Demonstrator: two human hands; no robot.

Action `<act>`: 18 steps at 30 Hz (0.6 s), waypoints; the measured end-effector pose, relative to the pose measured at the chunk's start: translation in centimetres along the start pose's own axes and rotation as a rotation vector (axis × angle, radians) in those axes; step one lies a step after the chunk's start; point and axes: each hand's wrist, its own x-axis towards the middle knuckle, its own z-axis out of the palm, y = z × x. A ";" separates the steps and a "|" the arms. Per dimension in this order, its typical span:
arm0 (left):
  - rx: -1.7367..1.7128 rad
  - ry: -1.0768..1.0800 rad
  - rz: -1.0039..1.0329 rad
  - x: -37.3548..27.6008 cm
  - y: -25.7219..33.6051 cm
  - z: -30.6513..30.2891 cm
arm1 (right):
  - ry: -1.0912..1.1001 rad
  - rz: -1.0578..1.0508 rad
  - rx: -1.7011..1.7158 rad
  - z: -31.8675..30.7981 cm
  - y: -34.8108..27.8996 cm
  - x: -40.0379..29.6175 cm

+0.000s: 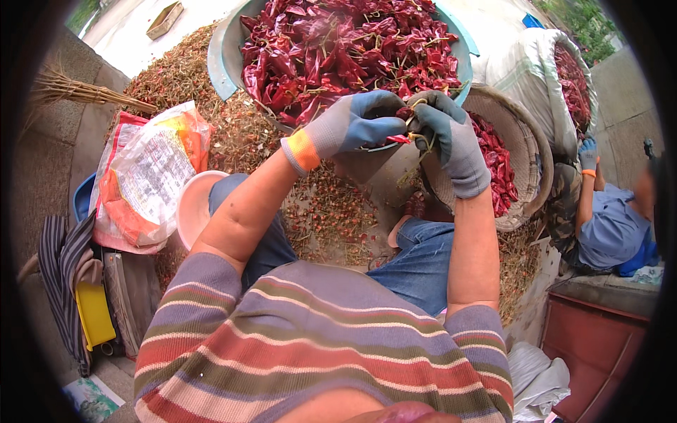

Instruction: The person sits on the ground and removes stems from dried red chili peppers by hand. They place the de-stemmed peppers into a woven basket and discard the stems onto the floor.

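Observation:
Both my hands wear grey work gloves with blue-grey coated fingers, and they meet over the near rim of a large light-blue basin (219, 66). Dried red chili peppers (349, 58) are heaped in it. My left hand (362, 120) pinches a red chili pepper (398, 139), partly hidden by the fingers. Thin greenish stems (427, 145) stick out from the fingers of my right hand (449, 135), which is closed around them. Beneath the right hand stands a tilted woven basket (542, 153) with more red chilies (494, 164) inside.
Stem scraps (328, 217) litter the ground between my legs. A white woven sack (529, 79) of chilies stands at right, beside a co-worker's gloved hand (588, 155). At left are a twig broom (95, 92), a printed plastic sack (151, 180) and a pink plastic vessel (193, 203).

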 end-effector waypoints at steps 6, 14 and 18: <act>-0.022 -0.140 -0.137 -0.1 -1.1 0.8 | -0.060 0.045 -0.156 -0.5 -0.2 -1.4; -0.008 -0.347 -0.386 -0.8 -2.9 1.7 | -0.155 0.195 -0.205 -2.8 2.4 -2.0; -0.065 -0.385 -0.358 -1.0 -3.6 1.8 | -0.177 0.250 -0.167 -3.2 3.4 -2.1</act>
